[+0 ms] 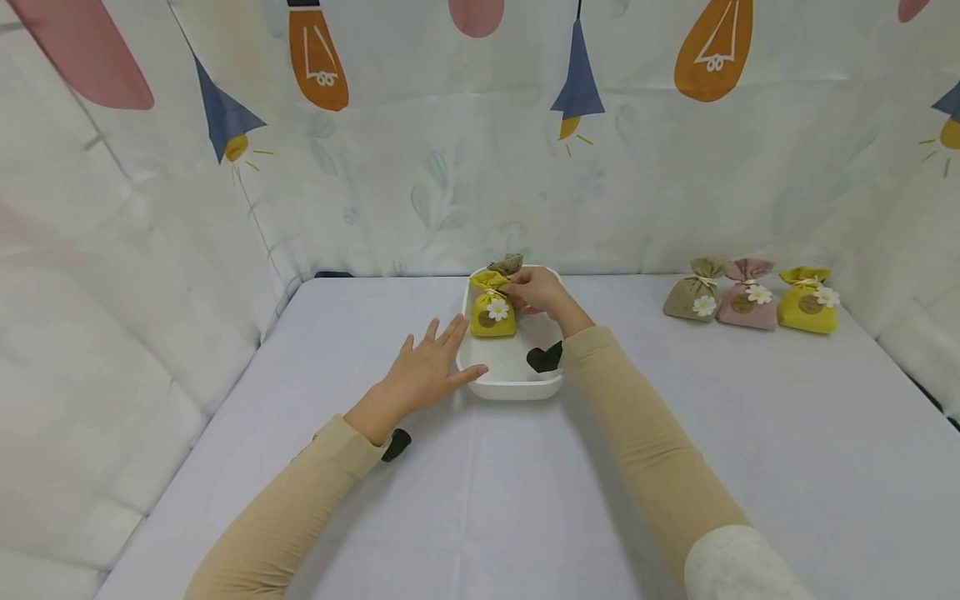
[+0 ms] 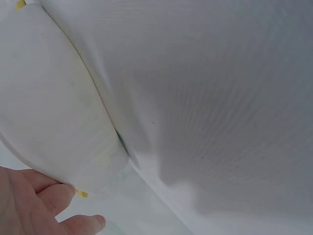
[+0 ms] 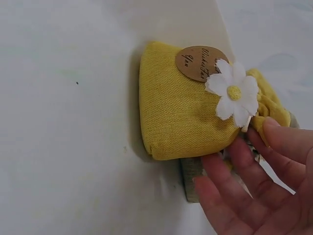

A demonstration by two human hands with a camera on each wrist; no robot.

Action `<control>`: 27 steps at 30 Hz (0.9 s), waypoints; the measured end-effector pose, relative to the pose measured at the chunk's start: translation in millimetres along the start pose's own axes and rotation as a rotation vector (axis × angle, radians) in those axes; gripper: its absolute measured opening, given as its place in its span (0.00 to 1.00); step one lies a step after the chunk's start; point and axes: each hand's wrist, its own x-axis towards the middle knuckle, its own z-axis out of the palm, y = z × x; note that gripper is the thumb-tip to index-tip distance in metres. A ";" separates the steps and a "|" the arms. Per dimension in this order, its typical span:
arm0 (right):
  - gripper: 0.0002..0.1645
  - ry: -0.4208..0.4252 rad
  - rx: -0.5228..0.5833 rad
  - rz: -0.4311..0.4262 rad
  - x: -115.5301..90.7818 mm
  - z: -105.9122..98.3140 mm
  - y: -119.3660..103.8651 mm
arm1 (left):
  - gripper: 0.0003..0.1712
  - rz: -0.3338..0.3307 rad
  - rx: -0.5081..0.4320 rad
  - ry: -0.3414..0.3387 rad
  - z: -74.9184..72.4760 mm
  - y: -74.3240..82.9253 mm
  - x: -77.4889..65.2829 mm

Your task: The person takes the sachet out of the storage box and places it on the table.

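Note:
A white rectangular bin [image 1: 517, 390] stands at the table's far middle. Inside its left part is a yellow drawstring cloth pouch [image 1: 491, 324] with a white daisy and a round brown tag. My right hand [image 1: 536, 290] pinches the gathered neck of this pouch between thumb and fingers, as the right wrist view also shows on the pouch [image 3: 178, 110]. Behind it, partly hidden, is an olive-tan pouch [image 1: 507, 263]. My left hand [image 1: 422, 372] has its fingers spread and touches the bin's left rim; in the left wrist view, fingertips meet the bin wall [image 2: 58, 107].
To the far right stand a tan pouch [image 1: 688, 307], a pink pouch [image 1: 738, 314] and another yellow pouch [image 1: 804, 319], side by side. A printed cloth wall [image 1: 480, 167] rises behind the table. Dark pieces [image 1: 397, 444] show beneath both wrists.

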 end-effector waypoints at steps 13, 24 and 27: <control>0.14 -0.053 0.077 -0.023 -2.4 1.4 0.8 | 0.56 0.003 -0.008 0.008 -1.1 0.7 -1.6; 0.13 -0.100 0.067 -0.081 -11.2 -6.2 -7.3 | 0.56 0.004 -0.005 0.007 -1.5 0.3 -2.2; 0.13 -0.108 0.068 -0.108 -14.6 -9.5 -9.7 | 0.56 0.004 -0.007 0.003 -1.2 0.3 -2.4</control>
